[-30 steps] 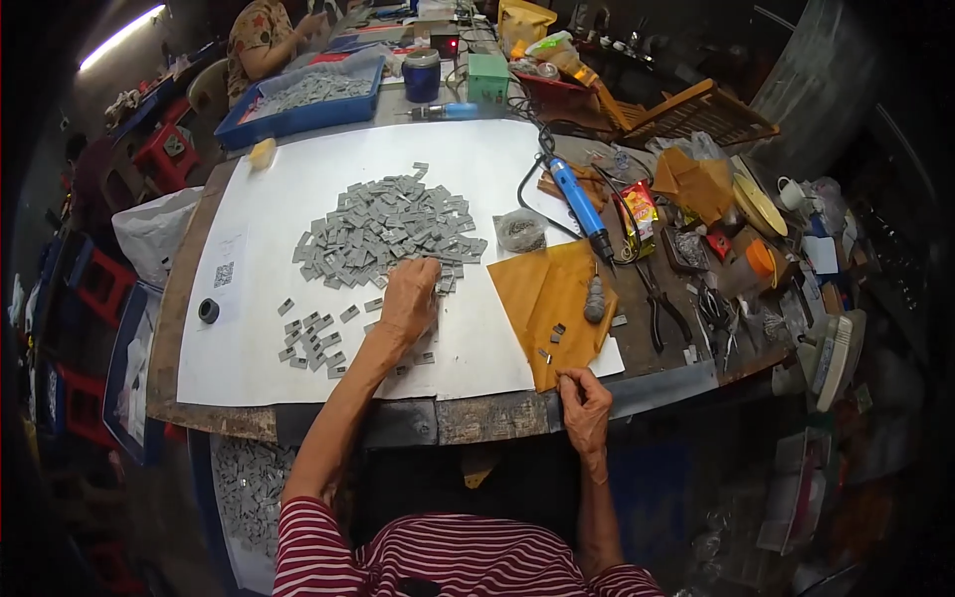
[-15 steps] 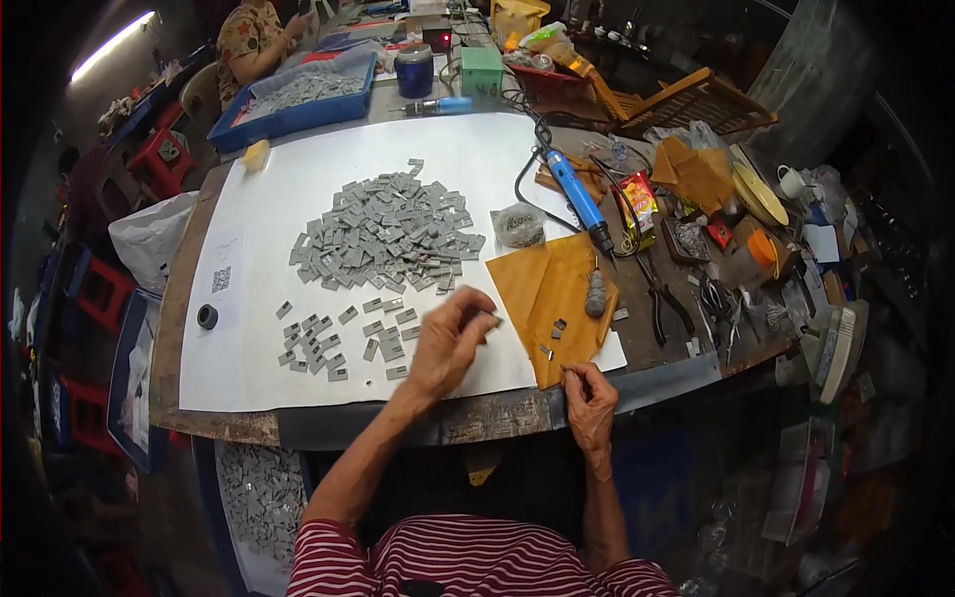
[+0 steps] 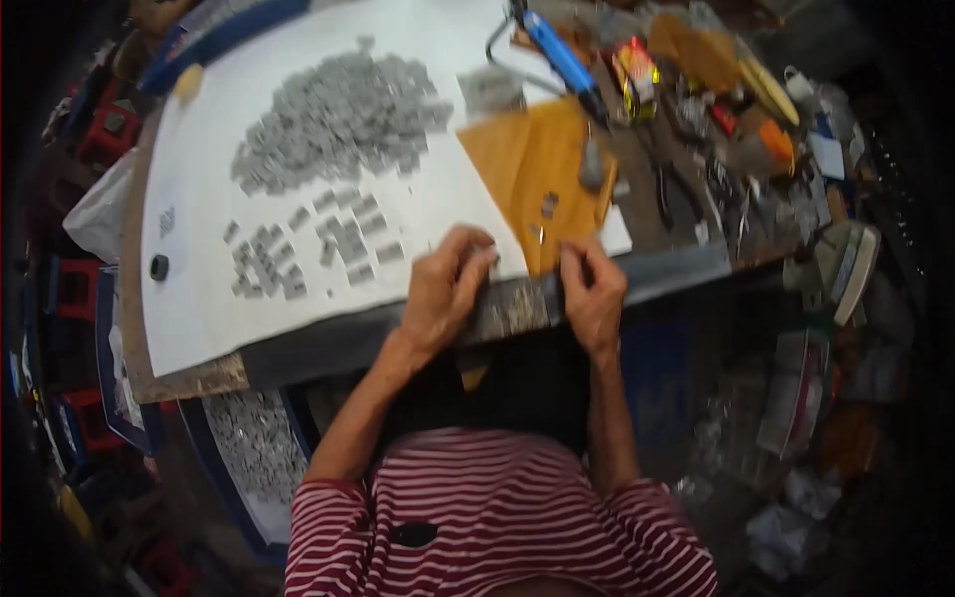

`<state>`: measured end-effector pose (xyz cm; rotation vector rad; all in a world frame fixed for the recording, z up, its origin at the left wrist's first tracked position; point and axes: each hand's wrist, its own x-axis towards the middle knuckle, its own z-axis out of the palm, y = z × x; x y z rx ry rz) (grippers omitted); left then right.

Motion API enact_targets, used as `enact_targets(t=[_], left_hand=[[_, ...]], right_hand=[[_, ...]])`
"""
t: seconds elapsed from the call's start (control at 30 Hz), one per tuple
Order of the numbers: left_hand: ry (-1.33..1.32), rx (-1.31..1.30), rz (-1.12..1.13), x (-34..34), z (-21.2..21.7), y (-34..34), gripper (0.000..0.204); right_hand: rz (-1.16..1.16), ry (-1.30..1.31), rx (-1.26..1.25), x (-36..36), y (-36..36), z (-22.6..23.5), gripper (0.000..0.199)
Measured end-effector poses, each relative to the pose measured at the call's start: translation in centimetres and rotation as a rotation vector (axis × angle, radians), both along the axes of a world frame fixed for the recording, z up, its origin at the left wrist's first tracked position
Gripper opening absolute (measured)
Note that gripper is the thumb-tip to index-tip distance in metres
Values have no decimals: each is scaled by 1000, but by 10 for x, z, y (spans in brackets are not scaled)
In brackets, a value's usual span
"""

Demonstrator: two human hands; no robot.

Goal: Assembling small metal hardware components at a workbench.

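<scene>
My left hand (image 3: 445,291) is closed in a pinch above the near edge of the white sheet (image 3: 398,214). A small grey piece shows at its fingertips, blurred by motion. My right hand (image 3: 594,297) pinches close to the near tip of an orange-brown sheet (image 3: 527,164); what its fingers hold, if anything, is hidden. On that sheet lie a few small metal-looking bits (image 3: 547,206) and a grey, handle-like tool (image 3: 592,164). Left of my hands, several grey rectangular pieces (image 3: 343,239) are spread out, with a large heap of similar pieces (image 3: 343,119) behind them.
A blue electric screwdriver (image 3: 559,55) lies beyond the orange-brown sheet, near a clear bag of small parts (image 3: 492,90). Black-handled pliers (image 3: 676,194) and clutter fill the right side. A black ring (image 3: 159,267) sits at left. Below the table edge stands a bin of grey pieces (image 3: 254,438).
The view has tipped downward, so the table sits higher in it. My left hand has come toward the table's near edge, level with my right hand, which stays by the orange-brown sheet's tip.
</scene>
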<state>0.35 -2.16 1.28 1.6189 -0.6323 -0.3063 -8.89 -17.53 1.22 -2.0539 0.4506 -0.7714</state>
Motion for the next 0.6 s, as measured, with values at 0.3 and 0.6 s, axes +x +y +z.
enact_targets(t=[0.3,0.6], left_hand=[[-41,34,8,-6,-12,-5,12],[-25,163,-18,-11,-4,2,15]], right_hand=[[1,128,62,10,-26,-12,12],[24,229,-75,17,-19,-14,7]])
